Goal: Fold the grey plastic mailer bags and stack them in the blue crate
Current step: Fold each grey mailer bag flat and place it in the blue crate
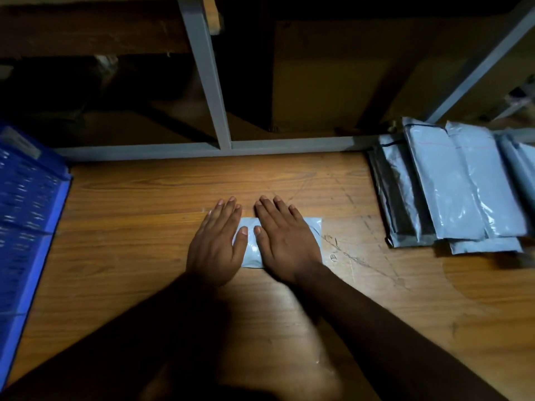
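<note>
Pressing down side by side, the left hand and the right hand lie flat on a folded grey mailer bag near the middle of the wooden table. Fingers of both hands are straight and spread, palms down, grasping nothing; the two thumbs nearly meet over the bag's centre. The right hand covers most of the bag, leaving its right end and a strip between the thumbs visible; the left hand rests on the bag's left end, its outer fingers reaching onto bare wood. Both forearms enter from the lower edge, the right one crossing the table diagonally.

A pile of unfolded grey mailer bags lies at the right side of the table, well apart from the hands, the bags overlapping and fanned, glossy under the light. The blue crate, with perforated walls, stands at the left edge of the view, also well apart from the folded bag; its contents cannot be seen. A grey metal frame runs along the far edge of the table, with dark space behind it.
</note>
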